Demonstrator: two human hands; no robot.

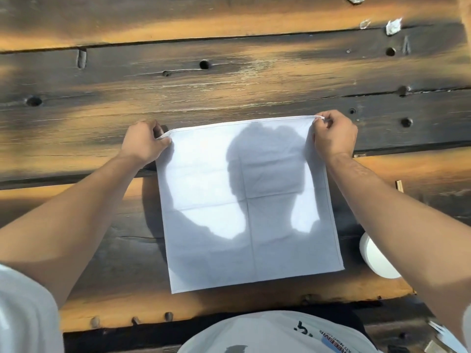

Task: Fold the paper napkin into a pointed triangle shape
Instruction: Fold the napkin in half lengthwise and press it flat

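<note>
On the table (229,72): napkin (249,205), unfolded, lying flat.
Left hand (144,145): pinches far left corner.
Right hand (334,135): pinches far right corner.

Your bench (229,80): dark weathered planks, orange patches, knot holes. Napkin (244,200) lies unfolded flat on it, creases crossing at its middle. White round object (374,261) just right of napkin. White crumpled scraps (393,26) well beyond napkin, far right.

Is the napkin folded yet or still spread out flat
Spread open. The napkin lies as a full square on the wooden table, only old creases crossing it; the left hand and right hand pinch its far corners.
</note>
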